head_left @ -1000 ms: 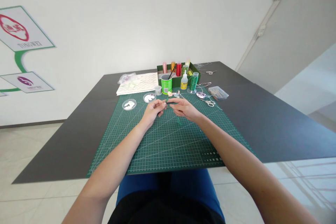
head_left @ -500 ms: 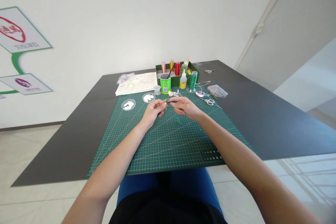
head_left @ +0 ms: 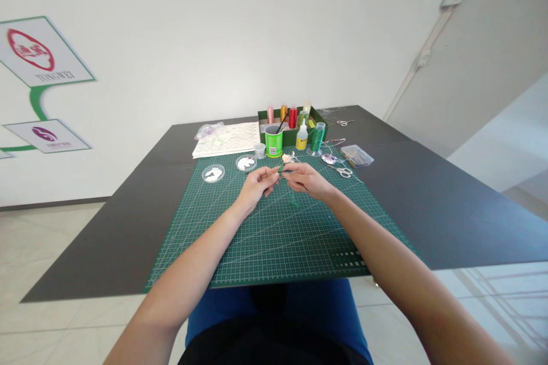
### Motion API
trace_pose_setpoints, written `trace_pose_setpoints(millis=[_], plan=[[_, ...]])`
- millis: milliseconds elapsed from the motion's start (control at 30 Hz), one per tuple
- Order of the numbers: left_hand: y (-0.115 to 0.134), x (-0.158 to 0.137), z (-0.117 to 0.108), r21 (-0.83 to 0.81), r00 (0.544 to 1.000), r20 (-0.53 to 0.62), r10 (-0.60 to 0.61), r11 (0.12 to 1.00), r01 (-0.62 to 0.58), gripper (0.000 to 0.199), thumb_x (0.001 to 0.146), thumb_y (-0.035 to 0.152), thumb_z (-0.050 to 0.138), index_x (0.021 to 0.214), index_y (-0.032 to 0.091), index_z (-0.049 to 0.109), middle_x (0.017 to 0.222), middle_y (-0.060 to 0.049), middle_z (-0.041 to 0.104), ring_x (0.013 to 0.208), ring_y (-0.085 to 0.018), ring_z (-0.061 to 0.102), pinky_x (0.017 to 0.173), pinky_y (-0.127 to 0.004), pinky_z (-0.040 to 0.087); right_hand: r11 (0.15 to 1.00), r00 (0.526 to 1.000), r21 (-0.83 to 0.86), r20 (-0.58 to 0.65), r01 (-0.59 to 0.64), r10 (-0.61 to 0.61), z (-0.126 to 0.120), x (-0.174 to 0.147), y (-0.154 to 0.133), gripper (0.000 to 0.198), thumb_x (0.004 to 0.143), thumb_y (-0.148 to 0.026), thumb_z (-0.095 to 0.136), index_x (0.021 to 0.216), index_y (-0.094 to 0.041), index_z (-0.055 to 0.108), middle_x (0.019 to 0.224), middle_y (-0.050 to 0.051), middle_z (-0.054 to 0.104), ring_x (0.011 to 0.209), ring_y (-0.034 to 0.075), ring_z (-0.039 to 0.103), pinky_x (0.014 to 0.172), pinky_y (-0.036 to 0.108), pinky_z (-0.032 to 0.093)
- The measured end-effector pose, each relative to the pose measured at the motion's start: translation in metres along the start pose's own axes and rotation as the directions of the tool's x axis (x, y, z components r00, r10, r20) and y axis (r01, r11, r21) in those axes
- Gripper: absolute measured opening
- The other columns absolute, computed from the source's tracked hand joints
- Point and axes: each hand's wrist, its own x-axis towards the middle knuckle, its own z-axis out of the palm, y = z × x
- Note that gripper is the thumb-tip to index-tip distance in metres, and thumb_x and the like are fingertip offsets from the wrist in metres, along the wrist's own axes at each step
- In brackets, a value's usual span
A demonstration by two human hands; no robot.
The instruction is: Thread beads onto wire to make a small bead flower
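Left hand pinches small green piece between thumb and fingertips over cutting mat, right hand has fingers bunched against its other side, can't tell what they grip, pink flower just beyond, green thread below, green can behind.

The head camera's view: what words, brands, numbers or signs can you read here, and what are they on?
"TONGWEI": upper wall sign; the marks in its red emblem can't be made out.
Lower wall sign: purple lettering, too blurred.
Green can: barcode label, print too small.
Yellow-labelled bottle: too small.
Cutting mat: no readable numbers.
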Motion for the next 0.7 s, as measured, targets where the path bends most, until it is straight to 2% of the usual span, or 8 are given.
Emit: trace_pose_setpoints(millis=[333, 500, 700], plan=[[-0.0006, -0.0003, 0.0002, -0.016, 1.0, 0.004, -0.006, 1.0, 0.006, 0.04, 0.072, 0.045, 0.083, 0.085, 0.012, 0.064, 0.069, 0.001, 0.061, 0.046, -0.003, 0.044, 0.04, -0.018, 0.029, 1.0, 1.0, 0.005, -0.006, -0.003, 0.003, -0.0009, -0.0004, 0.0004, 0.026, 0.088, -0.037, 0.069, 0.098, -0.014, 0.063, 0.04, -0.014, 0.032, 0.035, 0.004, 0.02, 0.039, 0.022, 0.013], [0.0015, -0.0014, 0.0019, -0.003, 1.0, 0.005, -0.001, 1.0, 0.001, 0.039, 0.073, 0.044, 0.083, 0.089, 0.012, 0.066, 0.069, 0.002, 0.06, 0.047, -0.004, 0.045, 0.041, -0.018, 0.029, 1.0, 1.0, -0.015, -0.002, -0.005, 0.005, 0.0009, -0.0025, -0.0022, 0.031, 0.09, -0.036, 0.066, 0.107, -0.011, 0.064, 0.04, -0.014, 0.032, 0.035, 0.005, 0.021, 0.039, 0.022, 0.013], [0.0029, -0.001, 0.0022, 0.014, 1.0, 0.01, 0.0, 1.0, 0.0, 0.041, 0.072, 0.047, 0.083, 0.083, 0.013, 0.065, 0.067, 0.002, 0.06, 0.044, -0.003, 0.044, 0.04, -0.018, 0.028, 1.0, 1.0, -0.024, 0.003, -0.007, 0.007, 0.0008, -0.003, -0.0033, 0.034, 0.089, -0.035, 0.066, 0.111, -0.009, 0.064, 0.04, -0.014, 0.032, 0.034, 0.005, 0.021, 0.04, 0.023, 0.014]])
